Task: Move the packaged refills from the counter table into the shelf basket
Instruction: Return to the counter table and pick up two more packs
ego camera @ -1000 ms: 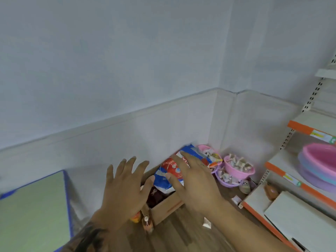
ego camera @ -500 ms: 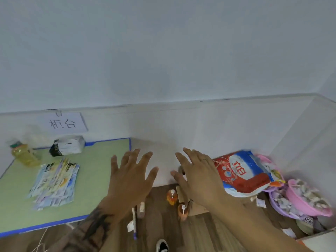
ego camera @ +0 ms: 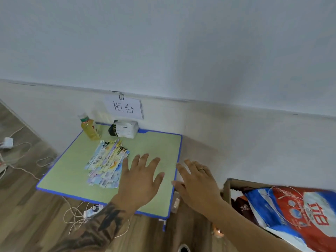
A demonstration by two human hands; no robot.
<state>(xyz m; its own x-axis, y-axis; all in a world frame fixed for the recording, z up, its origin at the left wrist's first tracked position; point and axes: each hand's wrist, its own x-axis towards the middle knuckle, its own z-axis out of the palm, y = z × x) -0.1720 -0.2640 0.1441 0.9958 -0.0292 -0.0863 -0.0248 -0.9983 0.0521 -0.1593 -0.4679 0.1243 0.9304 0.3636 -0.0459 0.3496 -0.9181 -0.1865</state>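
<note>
Soft, even indoor light, faint shadows, slight motion blur, wide-angle bending at edges.

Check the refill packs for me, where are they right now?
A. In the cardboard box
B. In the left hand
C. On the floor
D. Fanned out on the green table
D: the refill packs lie spread on the green table, with the left hand open beside them.

Bare counter table right of refills

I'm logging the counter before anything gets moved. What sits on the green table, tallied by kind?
Bottle of yellow drink: 1
Tissue pack: 1
Pile of packaged refills: 1 (packs overlap, number unclear)
Total: 3
</note>
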